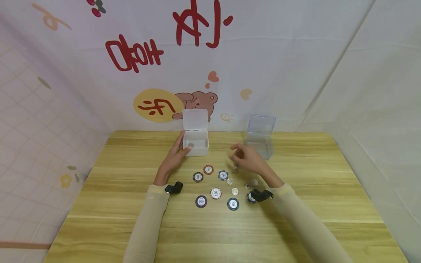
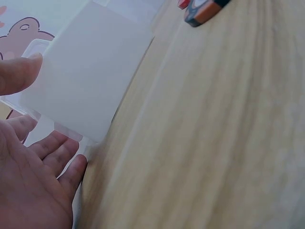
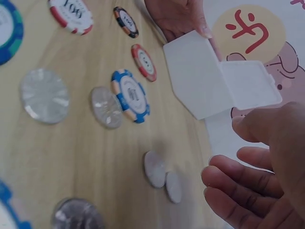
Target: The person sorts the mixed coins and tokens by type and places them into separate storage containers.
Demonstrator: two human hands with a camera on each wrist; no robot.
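Observation:
A white plastic box (image 1: 198,151) stands at the back of the table with its lid (image 1: 195,119) raised. My left hand (image 1: 174,157) holds the box at its left side, thumb over the front rim and fingers along the side wall. Inside the box lies a silver coin (image 1: 190,145). Right of the box, my right hand (image 1: 248,157) hovers over the table; in the right wrist view its fingers (image 3: 238,179) are loosely bent, with a gap to the thumb and nothing between them. Two silver coins (image 3: 155,169) lie below it, close together.
Farther right stands a clear box (image 1: 264,146) with its lid up. Toward me lie several poker chips, among them a red one (image 1: 208,169), a blue one (image 1: 223,175) and a black one (image 1: 198,177). More silver coins (image 1: 235,191) lie among the chips. A white printed cloth hangs behind.

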